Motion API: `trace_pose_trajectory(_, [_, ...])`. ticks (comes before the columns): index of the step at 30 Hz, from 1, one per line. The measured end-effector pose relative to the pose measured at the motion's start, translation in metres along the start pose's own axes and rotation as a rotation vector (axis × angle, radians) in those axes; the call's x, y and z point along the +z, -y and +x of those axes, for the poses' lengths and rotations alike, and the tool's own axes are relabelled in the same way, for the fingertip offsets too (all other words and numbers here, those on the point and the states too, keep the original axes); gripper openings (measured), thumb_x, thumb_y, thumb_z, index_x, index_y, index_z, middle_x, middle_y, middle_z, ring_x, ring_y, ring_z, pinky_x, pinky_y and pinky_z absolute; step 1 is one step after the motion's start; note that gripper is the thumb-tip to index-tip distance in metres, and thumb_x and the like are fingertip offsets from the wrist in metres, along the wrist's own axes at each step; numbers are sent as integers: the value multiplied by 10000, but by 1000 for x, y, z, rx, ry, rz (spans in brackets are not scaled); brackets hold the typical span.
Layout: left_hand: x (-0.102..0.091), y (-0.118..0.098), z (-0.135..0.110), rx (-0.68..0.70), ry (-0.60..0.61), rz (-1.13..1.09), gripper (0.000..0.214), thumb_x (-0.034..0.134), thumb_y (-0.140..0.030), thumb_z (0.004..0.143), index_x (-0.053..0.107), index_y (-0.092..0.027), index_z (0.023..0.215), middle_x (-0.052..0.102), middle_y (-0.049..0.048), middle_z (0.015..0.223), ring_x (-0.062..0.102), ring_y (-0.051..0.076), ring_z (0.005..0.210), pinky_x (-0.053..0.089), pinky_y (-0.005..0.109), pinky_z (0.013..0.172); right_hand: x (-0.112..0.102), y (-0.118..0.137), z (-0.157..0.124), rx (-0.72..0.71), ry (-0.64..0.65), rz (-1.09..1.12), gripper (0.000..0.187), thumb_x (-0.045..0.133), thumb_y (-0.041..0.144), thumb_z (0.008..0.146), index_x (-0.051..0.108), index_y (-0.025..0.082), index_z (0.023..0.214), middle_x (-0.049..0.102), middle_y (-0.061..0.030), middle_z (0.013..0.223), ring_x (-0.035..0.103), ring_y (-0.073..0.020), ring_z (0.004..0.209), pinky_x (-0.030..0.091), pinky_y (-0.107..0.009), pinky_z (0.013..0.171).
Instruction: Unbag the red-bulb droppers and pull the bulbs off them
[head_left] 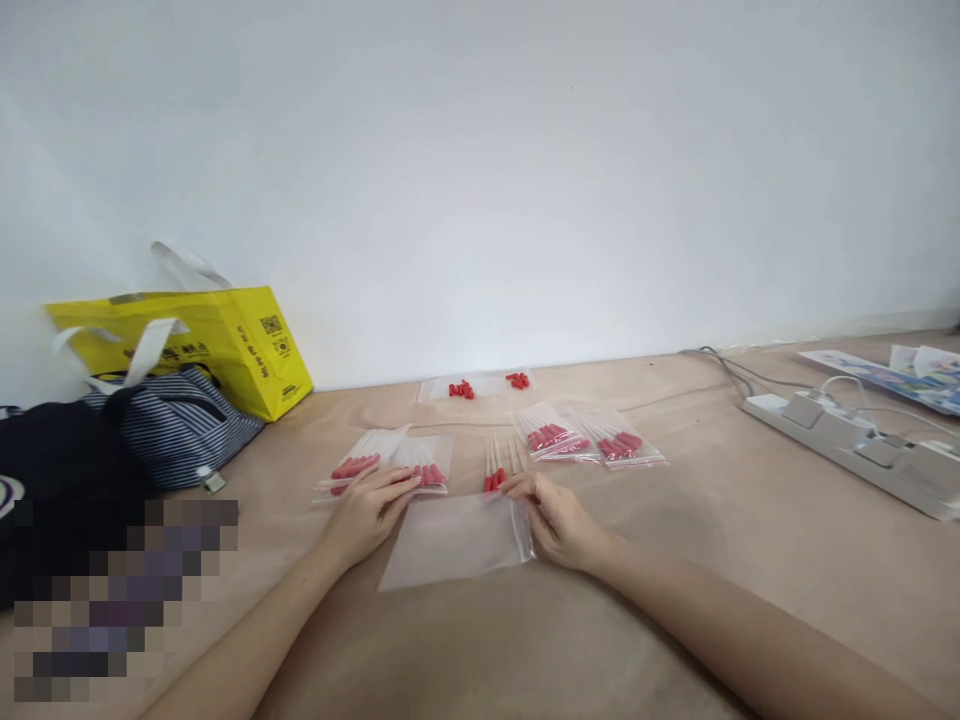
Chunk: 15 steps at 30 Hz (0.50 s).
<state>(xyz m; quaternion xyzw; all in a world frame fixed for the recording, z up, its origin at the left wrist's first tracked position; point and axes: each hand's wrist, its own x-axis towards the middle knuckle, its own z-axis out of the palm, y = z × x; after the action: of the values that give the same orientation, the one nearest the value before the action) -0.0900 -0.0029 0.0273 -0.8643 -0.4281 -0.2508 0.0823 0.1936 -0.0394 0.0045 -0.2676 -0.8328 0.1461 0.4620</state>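
Note:
An empty clear zip bag (450, 540) lies flat on the beige surface between my hands. My left hand (369, 515) rests palm down at its upper left corner, fingers on the bag's edge and against a filled bag (390, 462) of red-tipped sticks. My right hand (559, 520) pinches the empty bag's upper right corner. Just beyond the bag's opening lie several loose sticks with red tips (499, 465). More filled bags (589, 438) lie to the right of them, and another bag (480, 386) sits farther back by the wall.
A yellow shopping bag (225, 345) and a striped fabric bag (169, 425) stand at the left by the wall. A white power strip (855, 440) with plugs and cables lies at the right, with printed sheets (892, 375) behind it. A blurred patch covers the lower left.

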Motion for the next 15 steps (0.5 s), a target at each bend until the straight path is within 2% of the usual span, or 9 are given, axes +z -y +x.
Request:
trace_pose_trajectory(4, [3,1,-1,32,-109,-10,255,422,-244,807,660,-248,901,680,29,927,604,193,905,448,392,841,-4,-5,1,41,-170,-55,150,350,132,837,422,212,942,579,-83,971,557,-153,932,458,-315,776])
trace_pose_trajectory(8, [2,-10,0,119,-186,-6,206,458,-229,810,664,-223,804,688,23,811,615,170,812,478,338,775,-6,-15,8,104,-283,-161,182,355,143,838,466,195,972,545,-105,1006,508,-176,1017,427,-360,858])
trace_pose_trajectory(11, [-2,-25,1,224,-184,2,170,488,-214,803,650,-216,752,676,8,731,611,144,730,483,299,726,-1,-26,18,163,-280,-208,257,349,129,823,475,176,1042,496,-122,1093,471,-185,1059,389,-390,919])
trace_pose_trajectory(15, [-7,-43,-5,361,-148,-1,157,496,-155,791,624,-196,710,657,4,680,594,128,680,475,255,648,20,-37,37,262,-232,-246,373,345,59,760,455,111,1112,428,-169,1181,410,-213,1127,352,-413,957])
